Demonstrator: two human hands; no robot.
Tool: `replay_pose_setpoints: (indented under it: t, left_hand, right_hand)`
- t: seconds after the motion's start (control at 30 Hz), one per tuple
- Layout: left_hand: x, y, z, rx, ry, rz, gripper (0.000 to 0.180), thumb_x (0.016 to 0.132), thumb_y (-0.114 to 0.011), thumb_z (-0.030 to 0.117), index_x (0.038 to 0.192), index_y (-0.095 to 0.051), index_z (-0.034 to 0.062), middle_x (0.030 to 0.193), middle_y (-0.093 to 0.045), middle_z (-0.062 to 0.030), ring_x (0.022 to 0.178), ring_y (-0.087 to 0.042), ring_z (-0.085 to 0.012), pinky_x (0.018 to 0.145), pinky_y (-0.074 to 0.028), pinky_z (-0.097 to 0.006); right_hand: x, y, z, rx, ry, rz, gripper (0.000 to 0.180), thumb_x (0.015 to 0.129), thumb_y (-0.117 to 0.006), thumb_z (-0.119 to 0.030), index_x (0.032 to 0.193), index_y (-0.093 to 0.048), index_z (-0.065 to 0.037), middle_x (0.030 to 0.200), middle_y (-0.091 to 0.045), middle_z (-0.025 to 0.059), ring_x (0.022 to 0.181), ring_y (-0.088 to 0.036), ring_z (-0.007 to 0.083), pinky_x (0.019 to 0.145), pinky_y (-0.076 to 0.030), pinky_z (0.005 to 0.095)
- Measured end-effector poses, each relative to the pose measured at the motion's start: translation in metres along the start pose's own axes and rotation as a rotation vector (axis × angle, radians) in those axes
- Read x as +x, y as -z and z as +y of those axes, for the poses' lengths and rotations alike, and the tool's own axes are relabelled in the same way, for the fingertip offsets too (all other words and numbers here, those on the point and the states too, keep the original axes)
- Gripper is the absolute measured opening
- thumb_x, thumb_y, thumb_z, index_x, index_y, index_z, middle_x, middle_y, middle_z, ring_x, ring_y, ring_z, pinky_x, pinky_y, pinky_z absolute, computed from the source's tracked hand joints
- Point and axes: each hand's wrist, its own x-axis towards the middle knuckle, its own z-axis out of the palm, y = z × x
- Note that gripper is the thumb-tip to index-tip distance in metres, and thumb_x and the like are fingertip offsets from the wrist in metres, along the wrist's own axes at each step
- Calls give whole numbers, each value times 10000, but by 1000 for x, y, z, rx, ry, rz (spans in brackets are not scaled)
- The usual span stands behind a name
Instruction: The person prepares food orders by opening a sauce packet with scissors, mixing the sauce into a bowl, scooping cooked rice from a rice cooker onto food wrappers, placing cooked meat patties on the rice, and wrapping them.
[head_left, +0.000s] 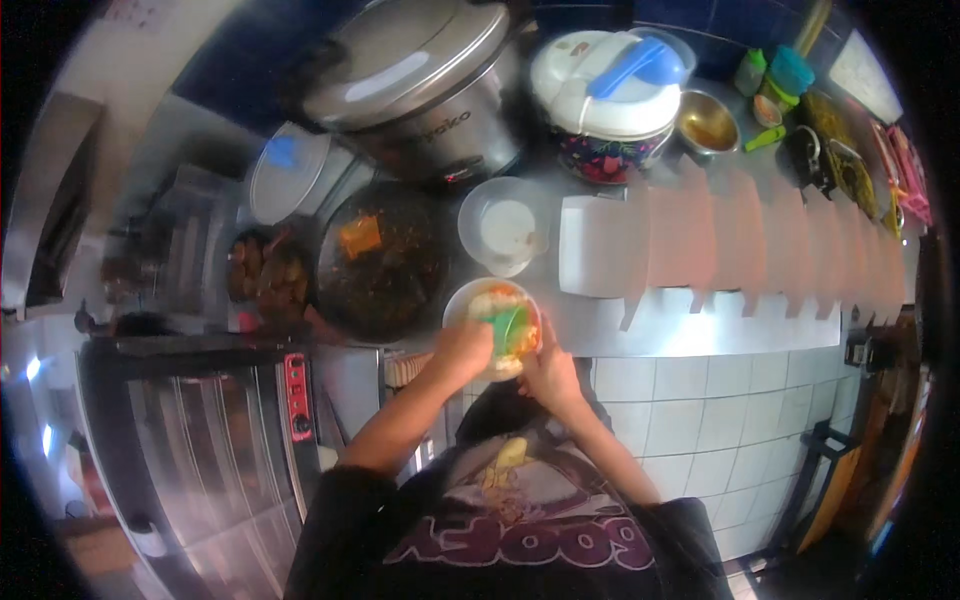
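Note:
My left hand [465, 347] is closed round a green scoop [510, 325], whose broad end dips into a round bowl [453, 302]. Pale and orange food [497, 297] fills much of that bowl. On the bowl's right side my right hand [549, 372] grips the rim and wall. Just beyond it stands a translucent plastic tub [470, 215] with a little white residue inside. To the left lies a large dark pan [335, 295] of brown food, with an orange piece [360, 235] on top.
Several open paper boxes [595, 245] line the counter's right side. Behind stand a large steel cooker [440, 140], a white-lidded flowered pot [605, 110] with a blue paddle, and a metal bowl [708, 122]. A glass-fronted oven [200, 430] is at lower left.

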Motion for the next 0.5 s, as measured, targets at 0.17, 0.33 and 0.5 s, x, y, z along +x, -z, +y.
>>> replay_pose_setpoints:
  t: [0.17,0.33,0.5]
  left_hand:
    - [-23,55,17,134,2,121,189,893,-542,134,903,-696,24,813,-718,-184,761,-725,-343,670,-575,-489]
    - [-5,11,7,222,-50,50,182,894,-545,127,914,-703,38,820,-715,-181,802,-725,-340,664,-578,-452]
    - [-17,68,18,130,-65,127,181,888,-547,124,921,-712,57,828,-716,-187,805,-723,-348,682,-579,-463]
  right_hand:
    - [-2,6,-9,85,-33,56,662,925,-485,-105,1525,-230,8,665,-670,150,509,-665,222,498,-562,338]
    - [-6,-5,-19,104,-19,67,665,945,-498,-128,1530,-212,7,673,-677,162,509,-668,230,503,-570,347]
    - [-5,-3,-5,12,-21,88,663,956,-497,-146,1531,-207,9,671,-678,168,510,-676,242,511,-577,349]
